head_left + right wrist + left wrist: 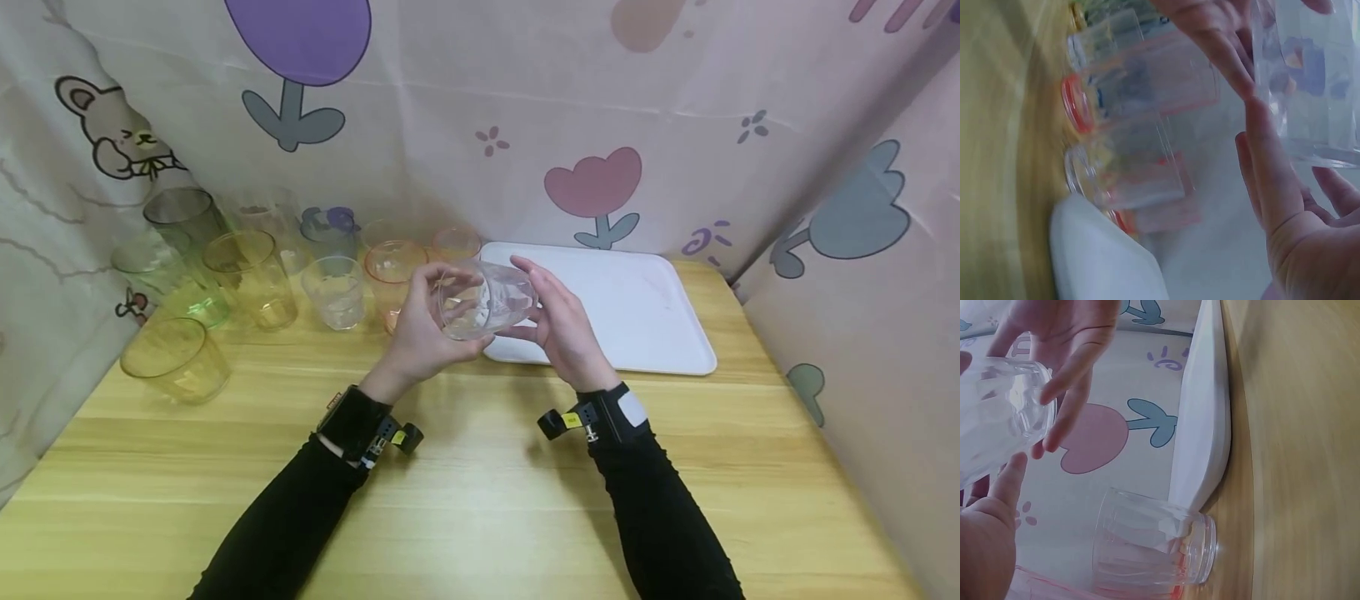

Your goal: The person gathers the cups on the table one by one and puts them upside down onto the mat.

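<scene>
A clear glass tumbler (506,296) is held up off the table, tipped on its side with its mouth toward the left. My left hand (423,329) grips it round the mouth end, thumb below and fingers above. At the base end, my right hand (568,329) holds it between thumb and fingers. In the left wrist view the right hand's fingers (1063,415) touch the thick base of the tumbler (997,419). The right wrist view shows the tumbler (1316,81) between both hands, partly cut off by the frame.
A white tray (660,333) lies behind the right hand. Leftward stand several glasses: an orange-rimmed one (392,271), a short clear one (335,292), yellow ones (251,279), a green one (195,296) and a grey one (183,212). Another clear glass (1147,537) stands beside the tray. Patterned cloth hangs behind.
</scene>
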Available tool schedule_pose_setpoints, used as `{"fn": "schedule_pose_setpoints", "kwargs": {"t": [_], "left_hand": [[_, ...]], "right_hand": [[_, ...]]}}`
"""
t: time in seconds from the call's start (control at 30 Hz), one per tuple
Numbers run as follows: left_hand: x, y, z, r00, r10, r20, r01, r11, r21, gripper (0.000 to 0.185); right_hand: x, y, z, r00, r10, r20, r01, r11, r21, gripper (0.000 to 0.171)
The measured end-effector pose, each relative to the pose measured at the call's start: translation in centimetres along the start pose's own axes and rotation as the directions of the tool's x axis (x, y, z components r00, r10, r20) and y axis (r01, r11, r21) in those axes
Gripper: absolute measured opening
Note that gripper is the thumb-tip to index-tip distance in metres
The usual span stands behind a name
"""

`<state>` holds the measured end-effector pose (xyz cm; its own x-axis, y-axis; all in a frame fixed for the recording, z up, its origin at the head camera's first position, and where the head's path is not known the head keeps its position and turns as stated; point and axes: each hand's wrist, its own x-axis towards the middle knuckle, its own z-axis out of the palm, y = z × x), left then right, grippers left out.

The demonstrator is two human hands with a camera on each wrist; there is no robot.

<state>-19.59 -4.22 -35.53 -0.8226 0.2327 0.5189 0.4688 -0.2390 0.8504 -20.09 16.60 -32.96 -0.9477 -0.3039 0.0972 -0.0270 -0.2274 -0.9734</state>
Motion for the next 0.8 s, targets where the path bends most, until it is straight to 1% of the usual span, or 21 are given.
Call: {"fn": "schedule_pose_setpoints", "kwargs": {"t": [0.1,0.33,0.6,0.7,0.8], "left_hand": [[0.0,0.0,-0.2,1.0,0.005,-0.001,-0.005,1.0,0.008,0.091],[-0.3,-0.4,-0.1,0.999,0.035,-0.003,-0.035,0.999,0.031,0.092],[-0.5,-0.3,0.8,0.999,0.031,-0.013,-0.03,0.996,0.088,0.091],[-0.5,-0.3,1.0,0.999,0.036,-0.019,-0.034,0.995,0.091,0.093],[-0.5,-0.4,1.2,0.999,0.025,-0.022,-0.023,0.996,0.087,0.093]], "right_hand": [[0.1,0.2,0.4,1.0,0.01,0.011,-0.011,0.999,0.031,0.054],[0.3,0.7,0.5,1.0,0.0,-0.012,0.001,0.997,0.073,0.053],[0.2,0.3,-0.2,0.998,-0.037,-0.046,0.04,0.997,0.063,0.053],[0.3,0.0,-0.5,0.997,-0.056,-0.05,0.059,0.997,0.055,0.055],[0.4,-0.4,-0.8,0.995,-0.078,-0.06,0.082,0.995,0.055,0.057]]}}
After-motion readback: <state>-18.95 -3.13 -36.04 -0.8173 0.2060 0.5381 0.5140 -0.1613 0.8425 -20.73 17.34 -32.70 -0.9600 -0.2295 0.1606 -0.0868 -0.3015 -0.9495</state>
